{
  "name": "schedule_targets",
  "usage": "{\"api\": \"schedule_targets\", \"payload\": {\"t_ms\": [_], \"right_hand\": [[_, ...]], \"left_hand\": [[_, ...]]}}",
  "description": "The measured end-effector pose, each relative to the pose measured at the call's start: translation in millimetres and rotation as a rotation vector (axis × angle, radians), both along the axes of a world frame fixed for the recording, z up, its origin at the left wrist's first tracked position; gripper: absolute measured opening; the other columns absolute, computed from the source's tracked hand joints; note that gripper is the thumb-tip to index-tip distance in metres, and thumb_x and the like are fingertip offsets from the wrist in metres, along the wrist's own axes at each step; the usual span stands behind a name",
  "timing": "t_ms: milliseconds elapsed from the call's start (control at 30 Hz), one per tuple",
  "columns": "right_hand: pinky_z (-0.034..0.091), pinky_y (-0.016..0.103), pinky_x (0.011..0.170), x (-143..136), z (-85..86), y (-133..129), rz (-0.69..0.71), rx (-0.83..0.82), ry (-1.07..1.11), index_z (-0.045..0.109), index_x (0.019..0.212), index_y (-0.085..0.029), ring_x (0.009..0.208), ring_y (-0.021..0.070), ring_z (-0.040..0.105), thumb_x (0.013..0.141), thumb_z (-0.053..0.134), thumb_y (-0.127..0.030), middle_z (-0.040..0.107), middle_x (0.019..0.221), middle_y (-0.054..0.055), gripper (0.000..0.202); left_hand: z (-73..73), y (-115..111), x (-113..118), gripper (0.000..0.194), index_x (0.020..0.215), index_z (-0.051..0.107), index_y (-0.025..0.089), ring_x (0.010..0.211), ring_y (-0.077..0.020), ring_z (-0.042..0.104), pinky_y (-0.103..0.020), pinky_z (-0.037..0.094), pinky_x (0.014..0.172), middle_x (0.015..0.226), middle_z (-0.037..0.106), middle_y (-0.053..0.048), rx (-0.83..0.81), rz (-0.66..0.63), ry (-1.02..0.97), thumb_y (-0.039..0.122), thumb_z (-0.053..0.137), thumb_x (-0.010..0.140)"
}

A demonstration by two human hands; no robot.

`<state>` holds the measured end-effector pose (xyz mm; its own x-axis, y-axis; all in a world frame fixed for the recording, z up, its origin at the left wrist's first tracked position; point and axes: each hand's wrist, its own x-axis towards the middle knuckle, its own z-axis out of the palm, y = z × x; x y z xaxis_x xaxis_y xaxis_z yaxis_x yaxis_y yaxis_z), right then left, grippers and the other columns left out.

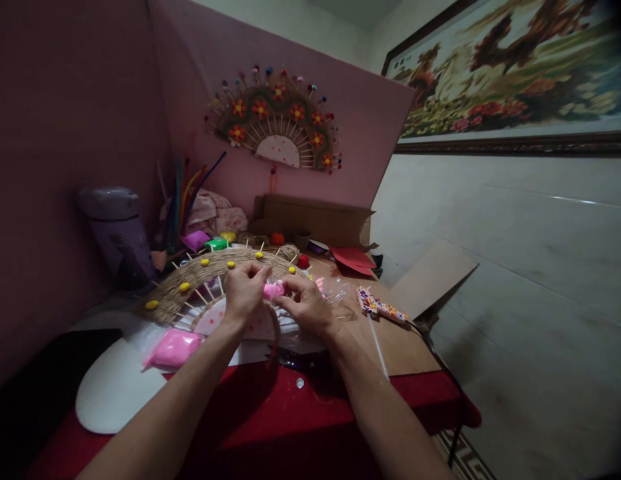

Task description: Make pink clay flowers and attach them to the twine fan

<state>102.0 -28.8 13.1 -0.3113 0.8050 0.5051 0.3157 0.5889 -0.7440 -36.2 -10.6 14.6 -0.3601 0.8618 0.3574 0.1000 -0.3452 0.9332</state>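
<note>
The left hand (245,295) and right hand (309,307) are narrowing their fingertips on a small pink packet (273,291) over the middle of a twine-wrapped fan (218,259). Uneven pulling risks splitting the film and dropping pink filling. 6 yellow discs (184,287) are sitting left and far; brushing knuckles might dislodge 1. At right, a glue gun (385,309) is lying with its cord (437,352) trailing, risking a snag.

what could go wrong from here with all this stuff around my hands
The left hand and right hand hold the small pink packet above the twine-covered fan, so a slip might knock it. The patterned glue gun's dark cord runs over the table's side and could snag. The small clear disc might get brushed away.
</note>
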Motion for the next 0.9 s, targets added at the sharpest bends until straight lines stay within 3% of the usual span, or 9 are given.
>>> {"api": "schedule_targets", "payload": {"t_ms": [133, 267, 400, 533, 767, 900], "right_hand": [[0.031, 0.02, 0.047, 2.1, 3.6, -0.9, 0.067, -0.311, 0.231, 0.059, 0.068, -0.016, 0.053, 0.0078, 0.041, 0.068, 0.068, -0.036, 0.049, 0.06, -0.004, 0.021], [0.035, 0.019, 0.042, 7.7, 8.9, 1.3, 0.077, -0.519, 0.469, 0.064, 0.075, -0.014, 0.049, 0.0074, 0.046, 0.061, 0.071, -0.038, 0.057, 0.062, -0.002, 0.028], [0.038, 0.017, 0.041, 9.9, 9.9, 5.2, -0.005, -0.496, 0.536, 0.066, 0.079, -0.013, 0.054, 0.0089, 0.053, 0.064, 0.07, -0.039, 0.064, 0.068, 0.003, 0.03], [0.039, 0.017, 0.039, 7.7, 6.1, 7.9, -0.034, -0.422, 0.559, 0.065, 0.08, -0.014, 0.052, 0.0088, 0.054, 0.067, 0.066, -0.038, 0.063, 0.065, 0.001, 0.027], [0.04, 0.017, 0.041, 5.0, 8.6, 4.8, -0.076, -0.359, 0.509, 0.063, 0.072, -0.015, 0.051, 0.0091, 0.054, 0.066, 0.066, -0.034, 0.062, 0.061, 0.0, 0.021], [0.035, 0.016, 0.039, 8.3, 14.1, 1.3, -0.097, -0.356, 0.56, 0.062, 0.072, -0.014, 0.047, 0.0071, 0.051, 0.066, 0.066, -0.033, 0.062, 0.06, 0.0, 0.02]], "left_hand": [[1.8, -1.9, 1.8, 0.025, 0.054, 0.06, 0.017, 0.047, -0.0107, 0.042, -0.022, 0.032, 0.046, 0.048, 0.05, 0.002, 0.022, -0.11, -0.109, 0.037, 0.072, 0.062], [10.3, -7.1, 0.6, 0.02, 0.079, 0.067, 0.018, 0.06, -0.0133, 0.051, -0.024, 0.04, 0.055, 0.069, 0.061, -0.001, 0.163, -0.079, 0.06, 0.037, 0.062, 0.076], [17.8, -15.2, 0.8, 0.009, 0.082, 0.07, 0.023, 0.092, -0.0198, 0.053, -0.035, 0.041, 0.085, 0.092, 0.064, -0.004, 0.45, -0.039, 0.443, 0.027, 0.066, 0.075], [14.9, -17.9, 4.6, 0.005, 0.077, 0.069, 0.024, 0.095, -0.0219, 0.05, -0.04, 0.036, 0.091, 0.089, 0.064, -0.004, 0.601, 0.02, 0.724, 0.028, 0.067, 0.076], [10.6, -17.6, 5.8, 0.013, 0.068, 0.062, 0.021, 0.097, -0.0242, 0.049, -0.043, 0.033, 0.09, 0.085, 0.063, -0.005, 0.629, 0.104, 0.862, 0.022, 0.058, 0.08], [13.0, -13.6, 1.3, 0.01, 0.069, 0.058, 0.02, 0.094, -0.0243, 0.05, -0.041, 0.036, 0.087, 0.087, 0.063, -0.006, 0.519, 0.102, 0.726, 0.015, 0.055, 0.078]]}}
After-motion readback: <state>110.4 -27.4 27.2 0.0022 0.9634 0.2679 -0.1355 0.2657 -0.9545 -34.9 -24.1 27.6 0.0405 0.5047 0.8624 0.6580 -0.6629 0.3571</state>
